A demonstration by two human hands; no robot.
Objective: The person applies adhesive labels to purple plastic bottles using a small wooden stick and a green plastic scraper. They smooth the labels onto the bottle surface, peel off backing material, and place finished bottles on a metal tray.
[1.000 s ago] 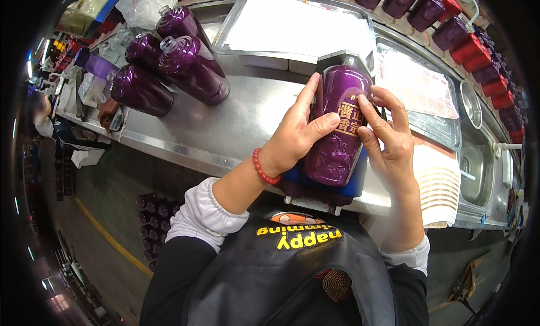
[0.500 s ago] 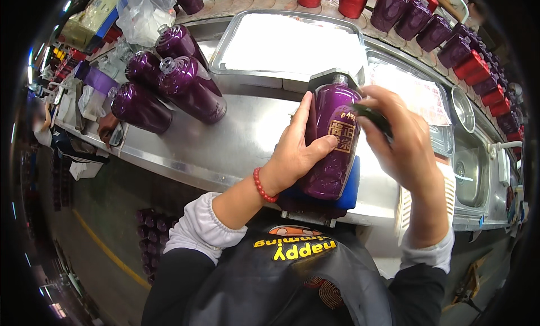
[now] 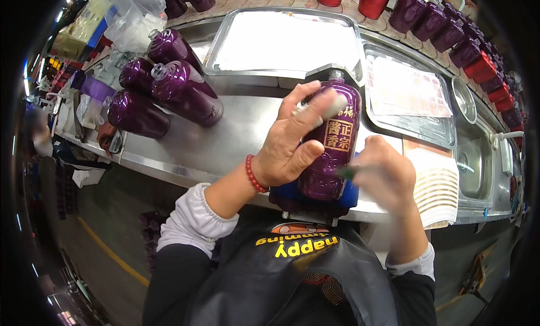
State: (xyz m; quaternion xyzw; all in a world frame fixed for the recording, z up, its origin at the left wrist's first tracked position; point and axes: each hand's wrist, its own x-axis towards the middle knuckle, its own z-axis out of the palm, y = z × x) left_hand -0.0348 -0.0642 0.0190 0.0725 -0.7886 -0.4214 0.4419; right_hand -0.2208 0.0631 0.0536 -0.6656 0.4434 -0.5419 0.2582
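Observation:
A glossy purple bottle [image 3: 339, 171] with gold lettering leans on a blue padded rest [image 3: 351, 196] at the near table edge. Across its upper left side lies my left hand [image 3: 289, 137], fingers spread and thumb apart. Something whitish and blurred shows at those fingers, and I cannot make out whether it is a cloth or finger covers. Beside the bottle's lower right side, my right hand [image 3: 388, 174] is closed around a slim dark green tool [image 3: 350, 172]. Its tip points at the bottle; blur hides whether they touch.
Several purple bottles [image 3: 188, 95] stand to the left. Behind the work is a metal tray with white sheets [image 3: 289, 42]; right of it, another tray holds printed sheets [image 3: 408, 87]. A sink [image 3: 472, 168] lies far right. Red and purple bottles line a conveyor [image 3: 259, 0] at the back.
My left hand has shifted from gripping the bottle's side to lying spread over its upper part. My right hand, with the green tool, has moved down from the bottle's shoulder to its lower side.

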